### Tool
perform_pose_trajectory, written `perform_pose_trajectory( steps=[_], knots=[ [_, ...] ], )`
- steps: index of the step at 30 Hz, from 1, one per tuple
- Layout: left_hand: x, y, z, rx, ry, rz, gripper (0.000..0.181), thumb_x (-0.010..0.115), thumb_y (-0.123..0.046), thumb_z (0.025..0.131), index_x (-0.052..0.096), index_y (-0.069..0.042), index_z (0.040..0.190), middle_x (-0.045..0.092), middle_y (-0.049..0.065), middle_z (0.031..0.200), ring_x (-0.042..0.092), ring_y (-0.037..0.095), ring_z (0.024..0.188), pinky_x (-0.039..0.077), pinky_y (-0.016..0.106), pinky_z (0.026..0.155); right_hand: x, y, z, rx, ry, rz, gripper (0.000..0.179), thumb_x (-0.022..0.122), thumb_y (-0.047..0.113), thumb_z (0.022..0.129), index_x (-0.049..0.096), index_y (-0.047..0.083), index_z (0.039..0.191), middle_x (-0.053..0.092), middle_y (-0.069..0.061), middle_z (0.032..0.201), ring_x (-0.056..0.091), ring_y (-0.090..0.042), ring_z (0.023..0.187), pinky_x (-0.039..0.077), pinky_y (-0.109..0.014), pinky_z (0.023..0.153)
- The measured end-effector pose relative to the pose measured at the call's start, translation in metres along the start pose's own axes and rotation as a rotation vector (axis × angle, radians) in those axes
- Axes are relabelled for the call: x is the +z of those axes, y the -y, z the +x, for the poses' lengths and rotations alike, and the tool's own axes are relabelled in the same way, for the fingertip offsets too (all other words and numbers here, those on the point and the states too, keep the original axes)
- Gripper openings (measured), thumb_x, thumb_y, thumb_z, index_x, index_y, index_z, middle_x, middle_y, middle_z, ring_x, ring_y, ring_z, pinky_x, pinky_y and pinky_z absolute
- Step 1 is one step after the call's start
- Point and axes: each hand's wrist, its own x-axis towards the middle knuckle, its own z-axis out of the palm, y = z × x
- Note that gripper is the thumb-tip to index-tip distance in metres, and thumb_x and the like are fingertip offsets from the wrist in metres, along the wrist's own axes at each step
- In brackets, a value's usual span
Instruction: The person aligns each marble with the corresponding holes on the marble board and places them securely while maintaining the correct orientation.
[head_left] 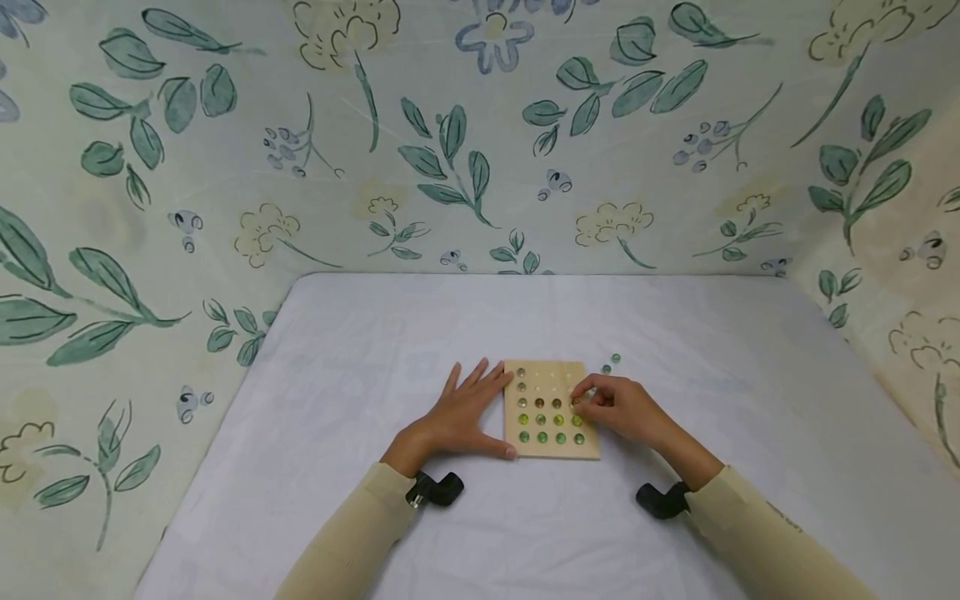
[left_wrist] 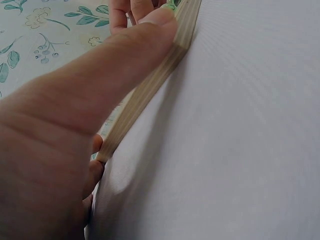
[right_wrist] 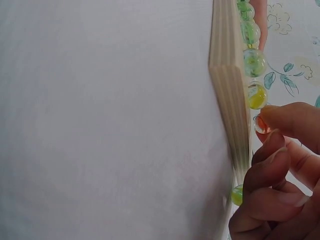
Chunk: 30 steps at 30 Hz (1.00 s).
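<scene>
Marble [right_wrist: 261, 125] sits pinched in right hand [head_left: 620, 408] | board [head_left: 551, 428] just below pinch | left hand [head_left: 454, 419], fingers spread, touches board left of pinch

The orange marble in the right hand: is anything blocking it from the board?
Nothing that I can see. The right hand pinches the orange marble close to the wooden board, next to a yellow marble, with no other thing showing between marble and board. I can't tell whether the two touch.
</scene>
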Motion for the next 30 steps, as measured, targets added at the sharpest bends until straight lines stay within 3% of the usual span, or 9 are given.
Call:
perform_pose_trajectory(
  steps=[21, 30],
  knots=[
    [0.0, 0.0014, 0.0011, 0.024, -0.007, -0.003, 0.115, 0.066, -0.076, 0.069, 0.015, -0.021, 0.156, 0.01, -0.002, 0.162, -0.003, 0.02, 0.148, -0.01, 0.052, 0.115, -0.0007, -0.0024, -0.0027, -0.03, -0.006, -0.002, 0.015, 0.072, 0.016, 0.086, 0.069, 0.016, 0.101, 0.057, 0.001, 0.069, 0.049, -0.015, 0.061, 0.04, -0.023, 0.052],
    [0.0003, 0.001, 0.0008, 0.015, -0.001, 0.001, 0.116, 0.065, -0.077, 0.068, 0.015, -0.021, 0.156, 0.009, -0.002, 0.162, -0.004, 0.02, 0.148, -0.01, 0.052, 0.115, -0.0086, -0.002, -0.0062, 0.009, -0.012, 0.0, 0.016, 0.071, 0.017, 0.088, 0.069, 0.015, 0.103, 0.058, 0.0, 0.068, 0.049, -0.016, 0.061, 0.039, -0.024, 0.051]
  ],
)
